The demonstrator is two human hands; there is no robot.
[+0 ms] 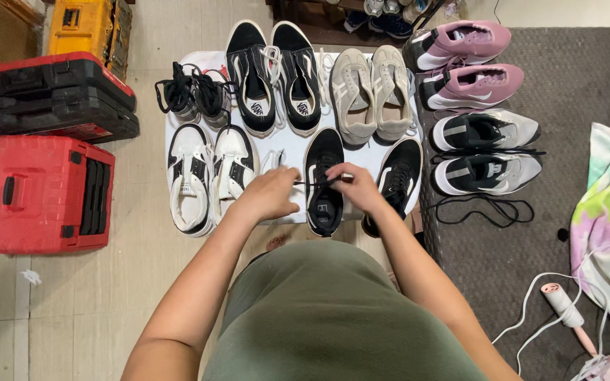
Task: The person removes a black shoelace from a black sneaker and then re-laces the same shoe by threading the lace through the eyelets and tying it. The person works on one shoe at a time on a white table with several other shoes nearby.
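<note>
You have a black lace [317, 183] pinched taut between your two hands, and the likeliest trouble is that it slips out of one pinch: the span is short and thin, and a hard pull from either side could draw the free end back through an eyelet or tug the black sneaker [323, 185] sideways on the white sheet [287, 144] that carries the shoes on the floor. Your left hand [271, 193] is curled nearly closed with its fingertips on the lace's left end; your right hand [356, 185] is closed in a narrow pinch on the right end, above the shoe's tongue. The sneaker lies between the two hands, toe pointing away from you, heel at the sheet's near edge, so it could slide off that edge if dragged toward you. Its mate [395, 182] sits just beside your right wrist, close to the sheet's near right corner, and an outward swing of that forearm could knock it onto the dark mat [566, 212]. The white and black high-tops [210, 175] stand just left of your left hand, with loose white laces [274, 159] near your knuckles that might tangle with the black one. A loose black lace [485, 209] lies on the mat, well apart from your hands. I cannot tell how many eyelets are threaded, since your fingers cover them.
</note>
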